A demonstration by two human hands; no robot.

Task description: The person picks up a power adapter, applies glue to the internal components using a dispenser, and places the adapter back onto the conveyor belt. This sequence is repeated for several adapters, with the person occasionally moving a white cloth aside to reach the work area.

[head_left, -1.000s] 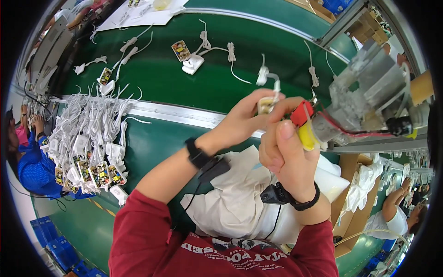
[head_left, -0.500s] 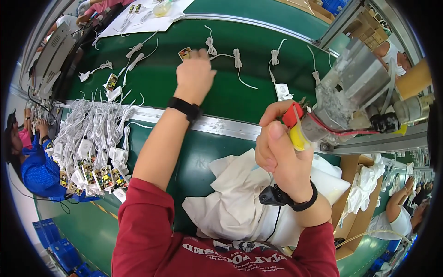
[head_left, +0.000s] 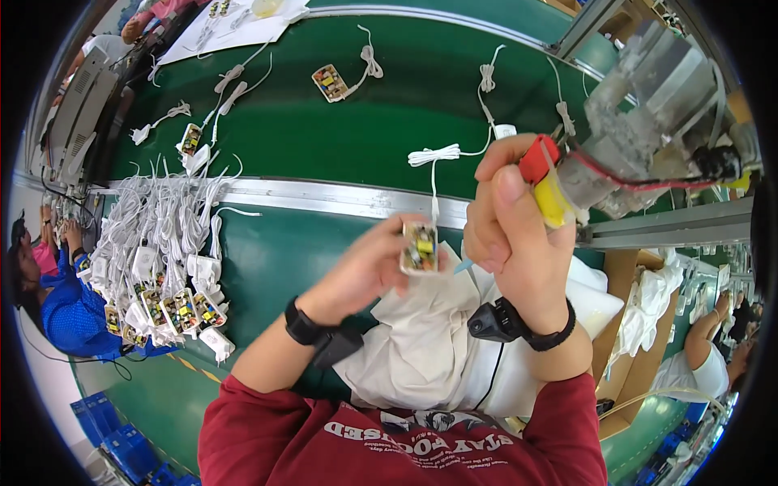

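Note:
My left hand (head_left: 366, 266) is closed on an open power adapter (head_left: 421, 247), a white shell with circuit parts showing. Its white cable runs away from me to a tied coil (head_left: 433, 155). My right hand (head_left: 519, 219) wraps around the red and yellow end of a hanging dispenser-like tool (head_left: 553, 202). A thin light-blue tip (head_left: 463, 266) pokes out beside the right fingers, close to the adapter. Crumpled white cloth (head_left: 413, 356) lies below both hands.
Another open adapter (head_left: 330, 83) lies on the green belt (head_left: 267, 130) among cabled units. A heap of white cables and adapters (head_left: 166, 243) sits at left. The tool's bulky body (head_left: 640, 105) hangs at right, above a cardboard box (head_left: 624, 348). Other people work at both sides.
My left hand has come back from the far belt toward me and now holds an open adapter with its cable trailing. My right hand and the tool have shifted slightly up and right.

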